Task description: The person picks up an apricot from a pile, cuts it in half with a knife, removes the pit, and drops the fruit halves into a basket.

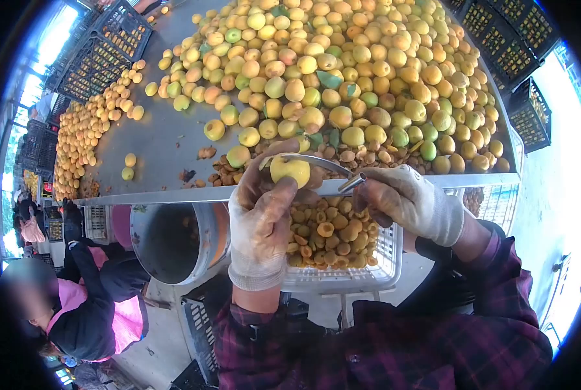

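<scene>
My left hand, in a soiled white glove, grips a yellow apricot between thumb and fingers at the table edge. A curved knife with a metal tube handle is held in my gloved right hand. Its blade reaches left and lies against the top of the apricot. Below both hands is a white plastic basket with halved apricots in it. Pits and scraps lie along the table's near edge, just beyond my hands.
A large heap of whole apricots covers much of the metal table. Another pile lies at its left end. A bucket stands left of the basket. Black crates are stacked far left, and a co-worker is at lower left.
</scene>
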Tool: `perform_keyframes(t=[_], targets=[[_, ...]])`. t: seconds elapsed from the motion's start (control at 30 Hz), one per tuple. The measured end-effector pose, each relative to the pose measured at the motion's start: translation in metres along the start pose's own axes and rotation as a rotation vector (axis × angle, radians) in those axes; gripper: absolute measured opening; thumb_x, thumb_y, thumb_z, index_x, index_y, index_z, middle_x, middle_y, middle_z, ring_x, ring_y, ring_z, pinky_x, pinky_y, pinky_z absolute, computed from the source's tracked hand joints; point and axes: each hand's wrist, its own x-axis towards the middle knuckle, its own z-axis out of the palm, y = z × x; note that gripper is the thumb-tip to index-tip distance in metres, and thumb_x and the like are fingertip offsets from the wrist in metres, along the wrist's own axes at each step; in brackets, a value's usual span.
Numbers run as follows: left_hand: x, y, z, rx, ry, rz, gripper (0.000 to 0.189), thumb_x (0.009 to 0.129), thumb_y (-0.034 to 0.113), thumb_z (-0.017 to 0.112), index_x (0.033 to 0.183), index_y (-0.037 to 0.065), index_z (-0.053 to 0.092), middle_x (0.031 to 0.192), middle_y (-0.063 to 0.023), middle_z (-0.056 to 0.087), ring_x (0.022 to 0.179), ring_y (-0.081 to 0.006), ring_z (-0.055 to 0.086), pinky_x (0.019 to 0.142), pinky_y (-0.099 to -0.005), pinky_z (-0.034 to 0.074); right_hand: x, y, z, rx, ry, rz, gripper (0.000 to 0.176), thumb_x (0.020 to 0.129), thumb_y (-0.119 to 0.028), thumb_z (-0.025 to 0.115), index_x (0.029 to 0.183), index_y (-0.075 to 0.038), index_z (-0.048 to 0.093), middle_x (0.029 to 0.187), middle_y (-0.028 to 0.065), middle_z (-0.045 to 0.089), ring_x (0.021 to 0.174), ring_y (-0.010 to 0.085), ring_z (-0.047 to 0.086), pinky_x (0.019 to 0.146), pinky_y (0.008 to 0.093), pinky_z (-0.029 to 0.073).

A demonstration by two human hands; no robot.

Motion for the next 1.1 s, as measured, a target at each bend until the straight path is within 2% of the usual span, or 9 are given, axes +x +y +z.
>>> perform_keyframes(t=[0.3, 0.4, 0.47, 0.6, 0.67, 0.8, 0.93, 1.07, 1.1], targets=[[-0.003, 0.000, -0.002, 0.003, 0.044, -0.017, 0.053, 0.091, 0.017, 0.068, 0.133, -0.011, 0.049, 0.115, -0.0201, 0.065, 0.098, -0.0299, 0.070, 0.084, -0.0371, 0.059, 0.000, -0.008, -0.003, -0.149, -0.007, -0.075, 0.042, 0.106, -0.036, 0.047, 0.107, 0.002, 0.064, 0.072, 0.0111, 0.063, 0.061, 0.0173, 0.062, 0.056, 0.0324, 0.048], [-0.004, 0.001, -0.003, -0.024, 0.053, 0.004, 0.054, 0.091, 0.018, 0.069, 0.132, -0.011, 0.049, 0.115, -0.0205, 0.066, 0.099, -0.0313, 0.070, 0.087, -0.0395, 0.059, 0.002, -0.011, 0.004, -0.144, -0.014, 0.027, 0.046, 0.105, -0.039, 0.047, 0.109, 0.003, 0.064, 0.075, 0.0129, 0.065, 0.060, 0.0187, 0.064, 0.056, 0.0335, 0.049], [-0.005, 0.001, -0.001, -0.006, 0.079, 0.034, 0.049, 0.092, 0.021, 0.069, 0.130, -0.007, 0.054, 0.115, -0.0150, 0.066, 0.103, -0.0255, 0.069, 0.088, -0.0401, 0.058, 0.003, -0.008, 0.008, -0.087, -0.020, 0.017, 0.049, 0.105, -0.042, 0.047, 0.109, 0.003, 0.064, 0.075, 0.0144, 0.065, 0.058, 0.0192, 0.064, 0.054, 0.0335, 0.049], [-0.005, -0.002, 0.000, -0.028, 0.080, 0.048, 0.050, 0.093, 0.022, 0.068, 0.131, -0.007, 0.054, 0.116, -0.0147, 0.065, 0.103, -0.0242, 0.067, 0.089, -0.0407, 0.058, 0.007, -0.017, 0.011, -0.113, -0.098, 0.070, 0.050, 0.105, -0.043, 0.047, 0.111, 0.004, 0.064, 0.077, 0.0156, 0.066, 0.065, 0.0218, 0.067, 0.059, 0.0353, 0.050], [-0.004, -0.002, -0.004, -0.012, 0.064, 0.068, 0.050, 0.094, 0.021, 0.066, 0.131, -0.009, 0.051, 0.120, -0.0220, 0.064, 0.112, -0.0322, 0.065, 0.096, -0.0451, 0.055, 0.009, -0.012, 0.020, 0.017, -0.041, -0.003, 0.049, 0.105, -0.042, 0.048, 0.108, 0.005, 0.063, 0.077, 0.0166, 0.064, 0.070, 0.0242, 0.065, 0.064, 0.0373, 0.050], [-0.002, -0.017, 0.005, -0.094, 0.116, 0.057, 0.055, 0.100, 0.036, 0.057, 0.135, -0.005, 0.048, 0.125, -0.0241, 0.062, 0.115, -0.0328, 0.063, 0.099, -0.0439, 0.051, 0.026, 0.011, 0.060, 0.039, 0.188, -0.265, 0.042, 0.104, -0.036, 0.052, 0.100, 0.004, 0.061, 0.076, 0.0211, 0.063, 0.067, 0.0283, 0.059, 0.065, 0.0386, 0.047], [-0.001, -0.023, 0.011, -0.089, 0.105, 0.105, 0.057, 0.106, 0.043, 0.042, 0.137, -0.005, 0.046, 0.128, -0.0243, 0.060, 0.121, -0.0332, 0.059, 0.107, -0.0452, 0.043, 0.043, 0.024, 0.080, 0.039, 0.290, -0.340, 0.040, 0.104, -0.035, 0.053, 0.102, 0.004, 0.060, 0.076, 0.0224, 0.061, 0.065, 0.0309, 0.056, 0.064, 0.0392, 0.047], [-0.001, -0.010, 0.001, -0.043, 0.116, 0.133, 0.057, 0.106, 0.043, 0.042, 0.135, -0.005, 0.047, 0.127, -0.0233, 0.061, 0.118, -0.0319, 0.061, 0.104, -0.0441, 0.046, 0.053, 0.026, 0.084, 0.080, 0.320, -0.397, 0.040, 0.104, -0.035, 0.053, 0.102, 0.004, 0.060, 0.078, 0.0235, 0.062, 0.068, 0.0364, 0.058, 0.065, 0.0393, 0.048], [-0.002, -0.006, -0.003, 0.029, 0.147, 0.158, 0.056, 0.106, 0.044, 0.041, 0.134, -0.005, 0.048, 0.127, -0.0228, 0.061, 0.117, -0.0313, 0.061, 0.102, -0.0433, 0.048, 0.046, 0.009, 0.076, 0.049, 0.240, -0.315, 0.040, 0.104, -0.035, 0.053, 0.104, 0.004, 0.060, 0.081, 0.0236, 0.063, 0.071, 0.0390, 0.059, 0.066, 0.0397, 0.048]])
